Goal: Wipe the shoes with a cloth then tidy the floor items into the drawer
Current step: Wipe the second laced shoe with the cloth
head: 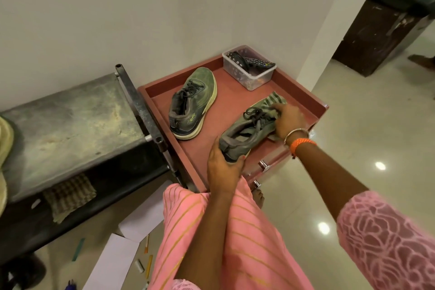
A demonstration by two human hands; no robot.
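Room: pale glossy tile floor (367,148) with lamp glare, plain white wall (117,19) behind.
Cabinet: reddish drawer unit (235,99) in the wall corner; its top is a shallow tray with a raised lip all round, and two metal handles show on the front.
Near shoe: grey-green mesh sneaker (244,134), dark laces, toe pointing away, standing close to the tray's front lip.
Left hand: left hand (223,165) curls round the heel from behind, thumb and fingers gripping it.
Right hand: right hand (288,121) presses a bunched striped cloth (274,101) against the toe, fingers curled over the fabric; bangles on the wrist.
Far shoe: second sneaker (194,101), pale thick sole, lies apart toward the left lip, untouched.
Box: clear plastic tub (249,68) in the back corner, holding a remote.
Bench: scuffed metal bench (70,120) hard against the cabinet's left side.
Floor items: white papers (113,263) and pens (148,266) scattered near the person's pink garment.
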